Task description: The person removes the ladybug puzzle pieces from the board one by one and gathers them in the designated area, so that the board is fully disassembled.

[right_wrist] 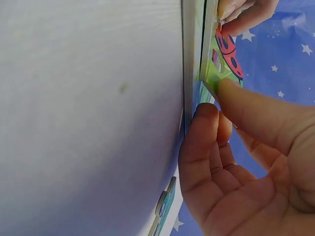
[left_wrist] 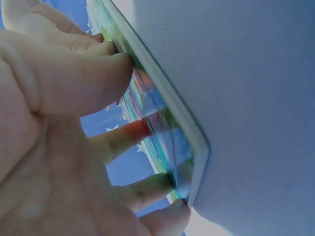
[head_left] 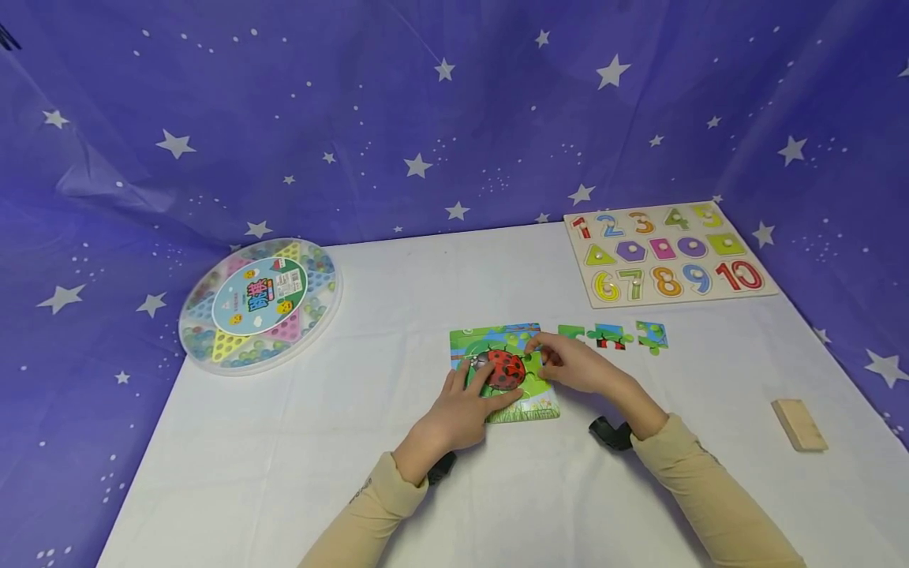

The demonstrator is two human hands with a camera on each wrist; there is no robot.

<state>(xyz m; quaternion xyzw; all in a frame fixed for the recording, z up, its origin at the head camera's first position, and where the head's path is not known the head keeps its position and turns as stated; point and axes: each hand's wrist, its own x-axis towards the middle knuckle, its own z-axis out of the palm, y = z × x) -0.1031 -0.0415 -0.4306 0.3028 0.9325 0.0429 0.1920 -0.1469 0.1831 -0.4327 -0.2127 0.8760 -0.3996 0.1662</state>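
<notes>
A ladybug jigsaw puzzle (head_left: 506, 371) lies on the white table with a gap in its right side. My left hand (head_left: 458, 412) rests on it with the fingers spread, the fingertips on the picture; in the left wrist view the thumb and fingers lie along the puzzle's near edge. At the right side, my right hand (head_left: 578, 364) pinches a green puzzle piece (right_wrist: 212, 82) between thumb and fingers, tilted at the gap. Three loose pieces lie in a row past the right hand: a green one (head_left: 571, 330), a red-and-blue one (head_left: 611, 338) and a blue-green one (head_left: 652, 335).
A wooden number-and-shape board (head_left: 585, 296) lies at the back right. A round Chinese checkers box (head_left: 259, 297) sits at the left. Near the right table edge is a wooden block (head_left: 799, 424). A purple starry cloth (head_left: 369, 110) hangs behind the table.
</notes>
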